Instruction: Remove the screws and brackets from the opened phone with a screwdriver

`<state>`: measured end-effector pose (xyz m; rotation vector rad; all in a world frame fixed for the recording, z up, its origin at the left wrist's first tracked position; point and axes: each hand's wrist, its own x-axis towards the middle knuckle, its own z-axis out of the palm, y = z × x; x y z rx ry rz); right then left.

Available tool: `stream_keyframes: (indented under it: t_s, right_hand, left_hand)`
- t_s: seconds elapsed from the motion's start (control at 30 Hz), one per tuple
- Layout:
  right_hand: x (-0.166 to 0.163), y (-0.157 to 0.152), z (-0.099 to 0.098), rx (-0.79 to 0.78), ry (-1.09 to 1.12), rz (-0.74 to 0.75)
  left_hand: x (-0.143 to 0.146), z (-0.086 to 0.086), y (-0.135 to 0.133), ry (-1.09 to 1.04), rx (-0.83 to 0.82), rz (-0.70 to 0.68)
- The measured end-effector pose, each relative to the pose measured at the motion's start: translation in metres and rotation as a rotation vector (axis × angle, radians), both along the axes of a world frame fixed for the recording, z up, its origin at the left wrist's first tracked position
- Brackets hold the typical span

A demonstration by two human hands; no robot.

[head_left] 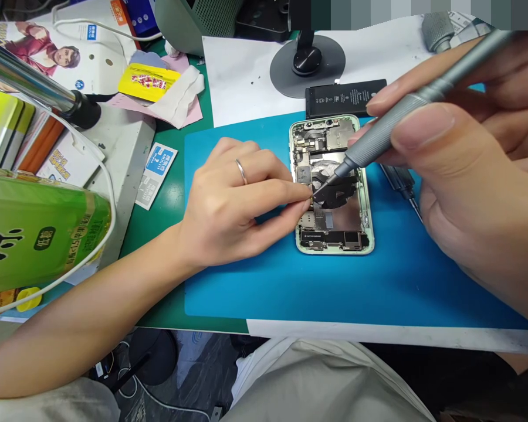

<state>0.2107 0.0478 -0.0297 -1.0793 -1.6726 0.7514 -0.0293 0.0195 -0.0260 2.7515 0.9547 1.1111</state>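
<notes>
The opened smartphone (pixel 339 217) lies face-up with its inner parts bare, its pale green frame upright in view. My left hand (pixel 235 205), with a ring on one finger, reaches in from the left. Its thumb and index fingertips are pinched together over the phone's left inner edge; whatever is between them is too small to make out. Close to the camera, my right hand (pixel 462 146) grips a grey precision screwdriver (pixel 391 126) with a knurled handle. The screwdriver's thin tip points down-left and meets the spot beside my left fingertips.
A black battery (pixel 345 97) lies just beyond the phone. Another screwdriver (pixel 400 181) rests on the blue mat (pixel 255 293), partly behind my right hand. A round grey stand base (pixel 286 76) stands behind. At left are a green package (pixel 39 228), a metal pole (pixel 30 73) and a cable.
</notes>
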Motion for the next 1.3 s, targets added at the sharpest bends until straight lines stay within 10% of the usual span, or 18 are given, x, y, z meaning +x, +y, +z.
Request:
stream_keyframes:
  t_s: [0.73, 1.07, 1.3]
  right_hand:
    - [0.002, -0.006, 0.001, -0.138, 0.304, -0.014]
    - [0.003, -0.005, 0.005, -0.096, 0.008, 0.018]
    - [-0.020, -0.014, 0.021, -0.171, 0.447, -0.051]
  left_hand:
    - [0.000, 0.001, -0.004, 0.014, -0.078, 0.042]
    - [-0.001, 0.001, -0.003, 0.012, -0.063, 0.014]
    - [0.001, -0.002, -0.002, -0.040, -0.039, 0.001]
